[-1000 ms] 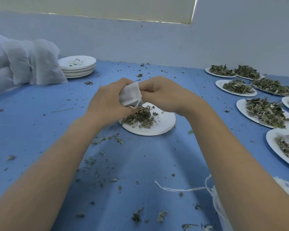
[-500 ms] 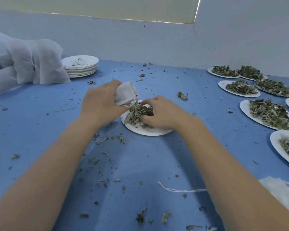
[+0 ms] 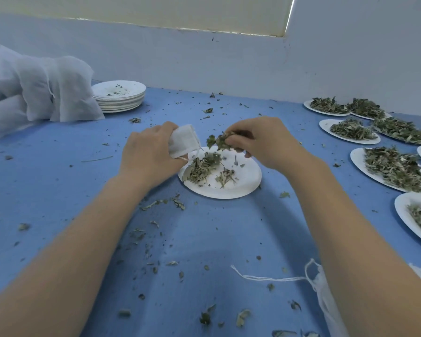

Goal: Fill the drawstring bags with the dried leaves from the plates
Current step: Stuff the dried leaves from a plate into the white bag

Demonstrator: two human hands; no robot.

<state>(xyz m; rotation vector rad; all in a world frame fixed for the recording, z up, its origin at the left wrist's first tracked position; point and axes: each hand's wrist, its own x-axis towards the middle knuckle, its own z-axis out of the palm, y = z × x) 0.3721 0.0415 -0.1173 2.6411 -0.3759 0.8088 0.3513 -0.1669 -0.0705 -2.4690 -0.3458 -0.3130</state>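
My left hand (image 3: 146, 154) grips a small white drawstring bag (image 3: 184, 141) above the left rim of a white paper plate (image 3: 248, 181). Loose dried leaves (image 3: 202, 166) lie on that plate in two small heaps. My right hand (image 3: 263, 142) pinches a clump of dried leaves (image 3: 218, 141) in the air just right of the bag's mouth, a short gap apart from it.
Several plates heaped with leaves (image 3: 394, 166) line the right side. A stack of used plates (image 3: 118, 96) and a pile of white fabric bags (image 3: 34, 91) sit at the back left. More bags with strings (image 3: 326, 300) lie near my right forearm. Leaf crumbs litter the blue table (image 3: 58, 181).
My right hand left the bag, dipped onto the plate, then rose with a pinch of leaves toward the bag. My left hand kept holding the bag.
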